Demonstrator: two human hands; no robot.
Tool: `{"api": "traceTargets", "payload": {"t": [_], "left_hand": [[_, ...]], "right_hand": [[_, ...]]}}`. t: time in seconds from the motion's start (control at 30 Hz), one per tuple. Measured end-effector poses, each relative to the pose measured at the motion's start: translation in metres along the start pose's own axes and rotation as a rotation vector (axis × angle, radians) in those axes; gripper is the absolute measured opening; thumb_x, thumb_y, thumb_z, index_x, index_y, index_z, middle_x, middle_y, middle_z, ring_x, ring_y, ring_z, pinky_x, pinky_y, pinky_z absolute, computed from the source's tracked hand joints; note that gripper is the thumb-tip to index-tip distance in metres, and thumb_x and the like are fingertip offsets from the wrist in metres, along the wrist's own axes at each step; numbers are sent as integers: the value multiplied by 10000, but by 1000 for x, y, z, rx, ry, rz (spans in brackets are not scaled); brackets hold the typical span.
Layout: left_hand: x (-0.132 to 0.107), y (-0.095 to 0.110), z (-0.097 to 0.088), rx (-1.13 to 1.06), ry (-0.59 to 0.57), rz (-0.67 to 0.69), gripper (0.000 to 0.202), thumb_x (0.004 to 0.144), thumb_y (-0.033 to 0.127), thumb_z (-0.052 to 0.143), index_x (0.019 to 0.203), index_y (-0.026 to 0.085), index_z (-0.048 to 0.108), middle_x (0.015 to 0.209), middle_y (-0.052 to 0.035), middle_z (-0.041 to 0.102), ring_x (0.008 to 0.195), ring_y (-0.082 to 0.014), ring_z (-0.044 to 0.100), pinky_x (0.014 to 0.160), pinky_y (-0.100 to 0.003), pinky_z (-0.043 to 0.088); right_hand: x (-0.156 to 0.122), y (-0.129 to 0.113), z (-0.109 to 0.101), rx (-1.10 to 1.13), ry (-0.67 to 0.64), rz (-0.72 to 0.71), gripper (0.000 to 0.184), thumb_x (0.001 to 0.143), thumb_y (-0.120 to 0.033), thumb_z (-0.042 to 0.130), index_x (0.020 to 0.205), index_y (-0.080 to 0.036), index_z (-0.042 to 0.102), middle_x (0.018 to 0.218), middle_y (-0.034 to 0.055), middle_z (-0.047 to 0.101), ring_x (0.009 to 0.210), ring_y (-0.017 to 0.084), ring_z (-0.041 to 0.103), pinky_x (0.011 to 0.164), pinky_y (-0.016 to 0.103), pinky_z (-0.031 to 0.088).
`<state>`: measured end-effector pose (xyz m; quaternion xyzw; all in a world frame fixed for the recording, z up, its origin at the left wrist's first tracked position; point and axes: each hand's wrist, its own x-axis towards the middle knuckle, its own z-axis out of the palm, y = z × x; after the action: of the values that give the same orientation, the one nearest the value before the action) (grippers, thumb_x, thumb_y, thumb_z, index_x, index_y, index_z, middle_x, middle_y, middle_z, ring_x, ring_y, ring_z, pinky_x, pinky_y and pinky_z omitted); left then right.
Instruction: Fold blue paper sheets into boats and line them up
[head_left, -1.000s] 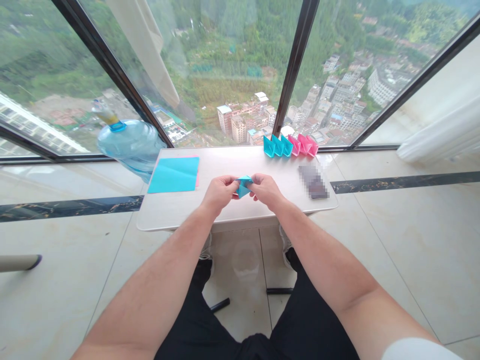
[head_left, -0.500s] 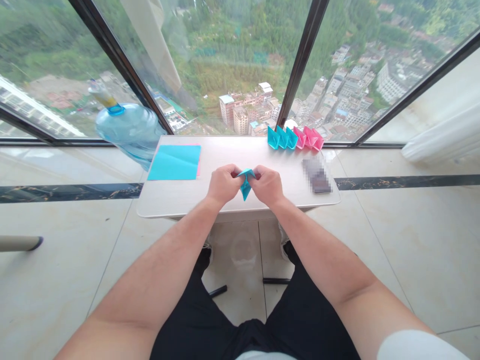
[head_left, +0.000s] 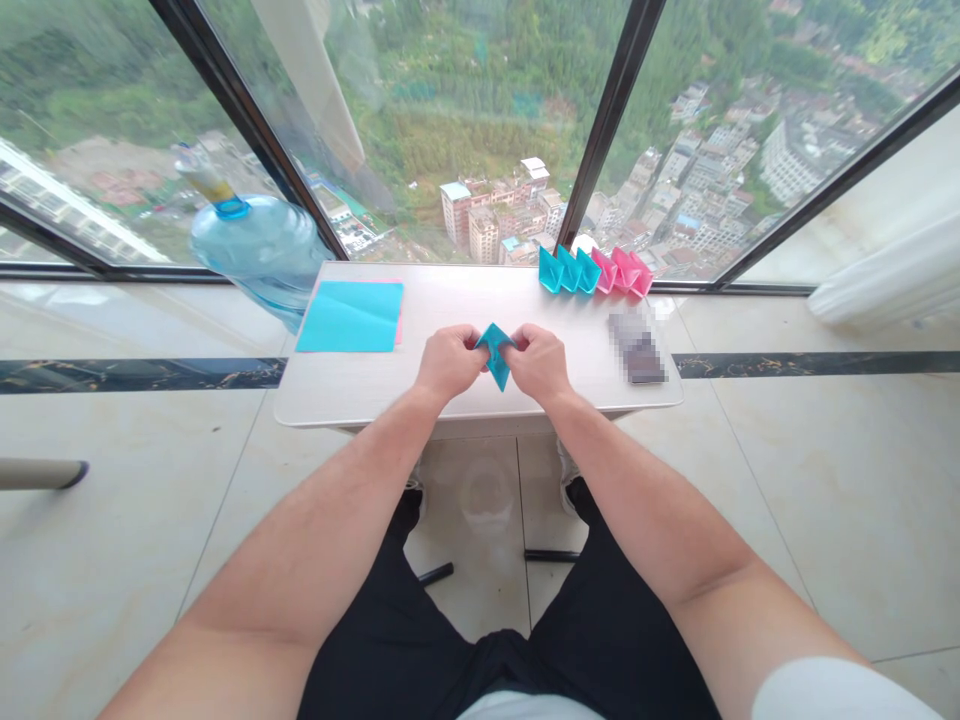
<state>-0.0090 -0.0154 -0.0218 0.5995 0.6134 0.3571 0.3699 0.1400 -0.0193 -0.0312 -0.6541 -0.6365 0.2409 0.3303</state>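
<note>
Between my two hands is a small folded piece of blue paper (head_left: 496, 357), now diamond-shaped with its lower point toward me. My left hand (head_left: 452, 364) pinches its left side, thumb and fingers closed on it. My right hand (head_left: 540, 364) grips the right side in the same way. Both hands are over the front middle of the white table (head_left: 352, 390). The fingertips behind the paper are partly hidden.
Flat blue sheets (head_left: 351, 317) with a pink edge below lie at the table's left. Blue paper boats (head_left: 569, 270) and pink paper boats (head_left: 624, 273) line the back right. A blurred dark object (head_left: 640, 350) lies nearer. A large water bottle (head_left: 255, 250) stands beyond the left edge.
The folded blue paper has been spread wider, from a narrow folded shape to a flatter diamond. Both hands keep their hold; the view has shifted slightly.
</note>
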Motion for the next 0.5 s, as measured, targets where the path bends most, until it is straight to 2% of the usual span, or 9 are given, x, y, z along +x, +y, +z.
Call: {"api": "traceTargets", "payload": {"t": [0.17, 0.33, 0.5], "left_hand": [[-3, 0, 5, 108, 59, 1, 124, 696, 237, 582, 577, 208, 597, 537, -10, 643, 600, -181, 633, 571, -267, 437], [0, -5, 4, 38, 85, -16, 95, 704, 282, 624, 645, 208, 619, 575, -3, 662, 624, -188, 654, 590, -266, 459], [1, -12, 6, 5, -56, -18, 63, 675, 254, 660, 710, 203, 652, 609, -5, 688, 585, -181, 663, 553, -254, 472]], "right_hand": [[-7, -3, 2, -188, 83, -160, 113, 816, -224, 537, 711, -213, 579, 771, 40, 640, 731, 178, 544, 682, 286, 379], [-3, -1, -1, -17, -13, -137, 84, 817, -248, 557, 813, -220, 636, 723, -7, 647, 694, 161, 564, 666, 269, 402], [2, 4, -3, 16, -25, -68, 79, 774, -229, 574, 828, -221, 631, 708, -23, 649, 672, 156, 567, 635, 267, 396]]}}
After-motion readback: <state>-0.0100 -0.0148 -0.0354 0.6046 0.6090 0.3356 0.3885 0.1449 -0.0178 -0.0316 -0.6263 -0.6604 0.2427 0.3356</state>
